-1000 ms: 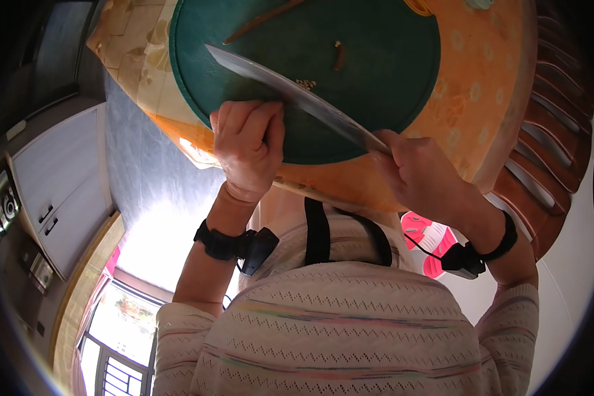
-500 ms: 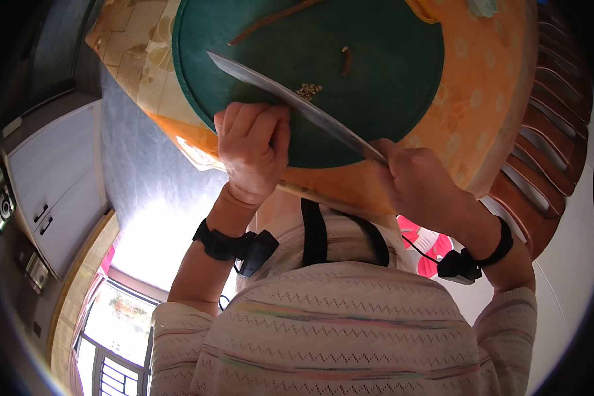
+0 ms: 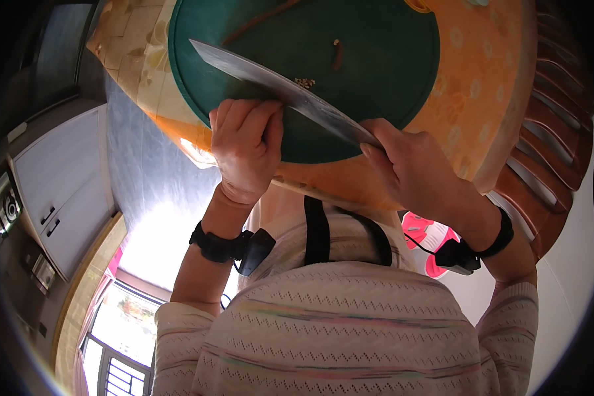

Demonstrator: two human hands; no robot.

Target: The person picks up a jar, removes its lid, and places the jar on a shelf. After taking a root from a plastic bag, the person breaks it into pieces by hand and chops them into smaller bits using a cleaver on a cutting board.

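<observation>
A long-bladed knife (image 3: pixel 280 89) lies slantwise over a round green board (image 3: pixel 376 59), its tip at the upper left. My right hand (image 3: pixel 419 168) is wrapped round its handle end. My left hand (image 3: pixel 245 145) is closed at the board's near edge, beside the blade; what its fingers hold, if anything, is hidden. Beyond the blade is a small pile of chopped bits (image 3: pixel 305 83). A short brown piece (image 3: pixel 338 55) sits farther right, and a long thin brown stick (image 3: pixel 261 22) lies near the board's far side.
An orange patterned cloth (image 3: pixel 472 86) covers the table under the board. Brown slatted chair backs (image 3: pixel 541 171) stand at the right. A yellow-orange item (image 3: pixel 418 6) touches the board's far right edge. White cabinets (image 3: pixel 59 185) are at the left.
The knife blade is tilted more, showing more of its flat side, and its tip is farther left and up. Both hands have shifted slightly up and left in view.
</observation>
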